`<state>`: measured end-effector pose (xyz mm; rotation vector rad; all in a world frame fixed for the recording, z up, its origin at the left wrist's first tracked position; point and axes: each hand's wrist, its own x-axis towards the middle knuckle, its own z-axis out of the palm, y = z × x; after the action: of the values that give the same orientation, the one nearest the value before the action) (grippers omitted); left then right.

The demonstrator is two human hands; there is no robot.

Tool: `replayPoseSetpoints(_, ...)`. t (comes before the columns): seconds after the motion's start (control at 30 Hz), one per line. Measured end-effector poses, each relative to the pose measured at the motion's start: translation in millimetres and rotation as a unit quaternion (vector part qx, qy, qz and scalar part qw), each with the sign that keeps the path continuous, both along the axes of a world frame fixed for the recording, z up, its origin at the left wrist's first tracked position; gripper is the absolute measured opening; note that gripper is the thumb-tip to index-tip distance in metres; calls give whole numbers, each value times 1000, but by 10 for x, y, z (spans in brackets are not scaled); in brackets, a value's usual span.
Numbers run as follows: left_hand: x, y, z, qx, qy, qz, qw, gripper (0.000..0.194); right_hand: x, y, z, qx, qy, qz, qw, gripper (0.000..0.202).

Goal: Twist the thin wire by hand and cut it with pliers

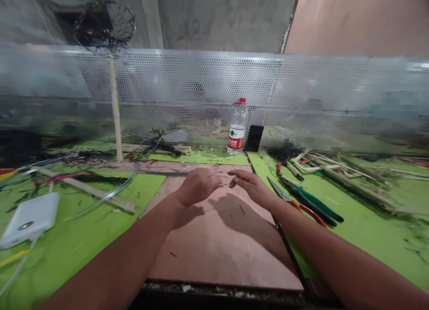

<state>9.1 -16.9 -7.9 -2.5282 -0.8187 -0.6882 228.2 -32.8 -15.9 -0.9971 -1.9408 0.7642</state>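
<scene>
Over the pinkish-brown board (214,252) my left hand (200,186) is closed, fingers bent and pressed together, tips pointing right. Facing it across a narrow gap is my right hand (250,186), its upper finger stretched toward the left and its lower fingers curled in. Anything pinched in either hand is too thin or too hidden to make out. Small dark reddish scraps (241,209) lie on the board below. Just right of my right forearm rest red-handled scissors (301,205) and green-handled pliers (313,202).
Behind the board stand a water bottle (237,129) and a dark phone (254,138) before a perforated metal screen (161,86). A pole (115,108) topped with black wire mesh rises left. A white power bank (30,219), strips and wires lie left; green stalks (363,188) lie right.
</scene>
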Motion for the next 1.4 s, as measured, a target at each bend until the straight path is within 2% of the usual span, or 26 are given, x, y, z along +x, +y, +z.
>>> replayPoseSetpoints(0.1, 2, -45, 20, 18, 34, -36, 999, 26, 3, 24, 7, 47, -38, 8, 998, 31)
replayPoseSetpoints(0.17, 3, -66, 28, 17, 47, -66, 997, 22, 6, 19, 15, 57, -60, 58, 995, 28)
replayPoseSetpoints(0.27, 7, -68, 23, 7, 69, -101, 992, 17, 17, -7, 22, 7, -87, 141, 986, 27)
replayPoseSetpoints(0.33, 13, -54, 13, 7, 79, -108, 991, 17, 27, -20, 26, -16, -97, 154, 983, 28)
replayPoseSetpoints(0.47, 24, -32, 8, 24, 74, -95, 992, 21, 41, -21, 47, 17, -81, 141, 987, 24)
replayPoseSetpoints(0.57, 27, -35, 15, 39, 76, -88, 992, 18, 35, -16, 66, 97, -107, 132, 981, 22)
replayPoseSetpoints(0.7, 38, -37, 13, 51, 82, -90, 991, 18, 19, -7, 72, 238, -167, 106, 951, 22)
replayPoseSetpoints(0.8, 56, -29, 1, 44, 77, -81, 993, 24, 19, -2, 64, 300, -201, 93, 928, 22)
replayPoseSetpoints(0.97, 72, -18, -33, 43, 46, -68, 996, 33, 27, -4, 57, 324, -213, 84, 918, 23)
replayPoseSetpoints(1.27, 58, -53, -1, -11, 53, -44, 998, 25, 55, -5, 66, 335, -245, 78, 906, 15)
replayPoseSetpoints(1.4, 55, -52, 14, -40, 49, -35, 997, 28, 53, 0, 60, 345, -263, 72, 898, 15)
